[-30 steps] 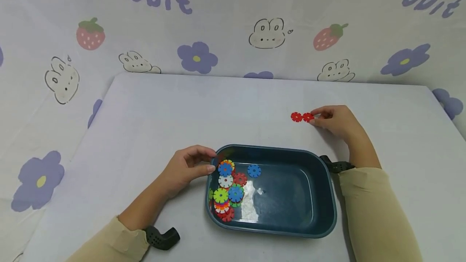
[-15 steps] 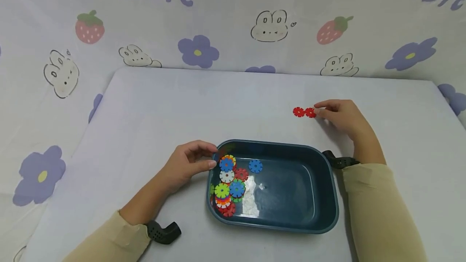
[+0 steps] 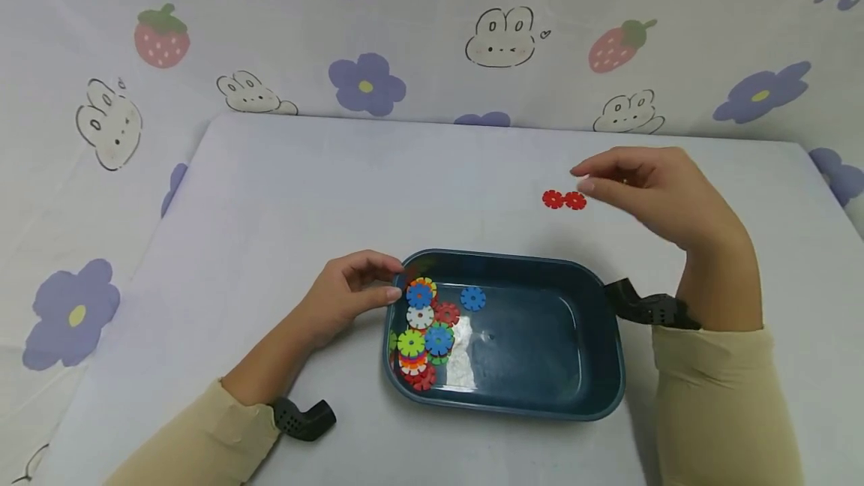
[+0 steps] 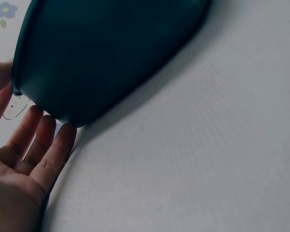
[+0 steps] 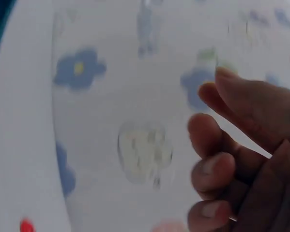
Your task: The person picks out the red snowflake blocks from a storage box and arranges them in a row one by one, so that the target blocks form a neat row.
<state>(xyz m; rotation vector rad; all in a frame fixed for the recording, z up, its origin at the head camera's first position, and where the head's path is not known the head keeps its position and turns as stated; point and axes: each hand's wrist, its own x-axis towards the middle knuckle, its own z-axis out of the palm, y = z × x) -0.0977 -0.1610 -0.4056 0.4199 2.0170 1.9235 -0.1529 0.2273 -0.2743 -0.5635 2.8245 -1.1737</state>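
My left hand (image 3: 354, 287) is at the left end of a dark blue-green plastic basin (image 3: 526, 259), fingertips and thumb against its outer wall and rim. Seen from the left wrist, the fingers (image 4: 62, 140) are slightly bent and meet the side of the basin. My right hand (image 3: 664, 190) hovers over the table with thumb and forefinger apart and nothing between them. Just left of its fingertips, two red notched discs (image 3: 553, 199), joined edge to edge, lie on the white table. The right wrist view shows the loosely curled, bare fingers (image 5: 212, 169).
Inside the basin, several colourful notched discs (image 3: 421, 316) are heaped along the left side. One blue disc (image 3: 473, 298) lies apart from them. The white table (image 3: 304, 186) ends at a cloth backdrop (image 3: 412, 28) printed with rabbits, flowers and strawberries.
My right hand has let go of the joined red discs and lifted up and back to the right. The discs stay on the table. The left hand keeps its place at the basin.
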